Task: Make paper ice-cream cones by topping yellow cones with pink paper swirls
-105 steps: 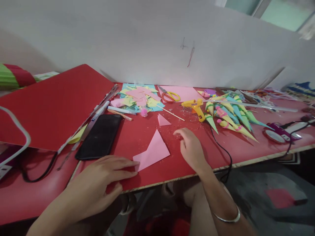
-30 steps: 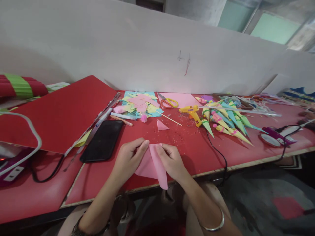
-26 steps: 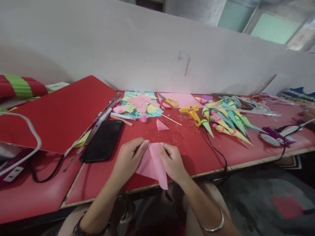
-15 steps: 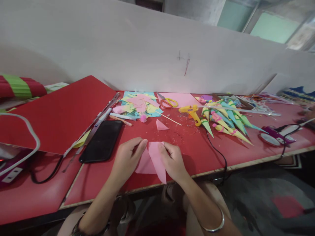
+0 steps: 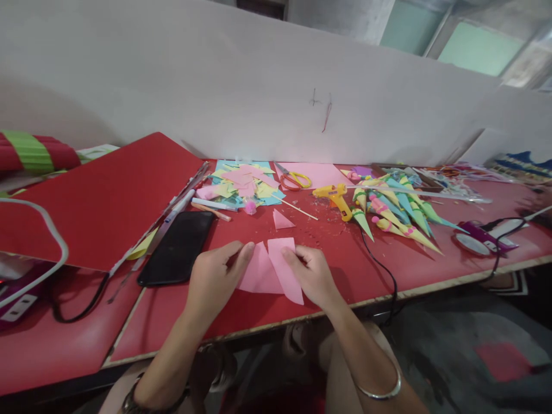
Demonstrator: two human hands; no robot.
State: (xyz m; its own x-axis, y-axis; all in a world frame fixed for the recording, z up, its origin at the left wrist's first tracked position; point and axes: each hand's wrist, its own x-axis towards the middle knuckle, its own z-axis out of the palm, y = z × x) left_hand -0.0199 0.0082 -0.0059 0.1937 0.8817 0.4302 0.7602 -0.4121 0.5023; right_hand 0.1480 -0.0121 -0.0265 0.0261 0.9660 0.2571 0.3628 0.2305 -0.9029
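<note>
My left hand pinches a piece of pink paper between thumb and fingers, just above the red table near its front edge. With its thumb on top, my right hand grips a narrower pink paper strip. A gap parts the two pieces at the top; lower down the strip lies over the left piece, and I cannot tell whether they are joined there. Just beyond my hands lies a small folded pink paper triangle.
A black phone lies left of my hands. Behind are a pile of paper scraps, scissors and a thin stick. To the right are a yellow glue gun, its cable, and several decorated paper cones.
Both hands have moved slightly up and away from the table edge with the paper. The right strip has shifted right and up, and the gap at the top shows between the pieces.
</note>
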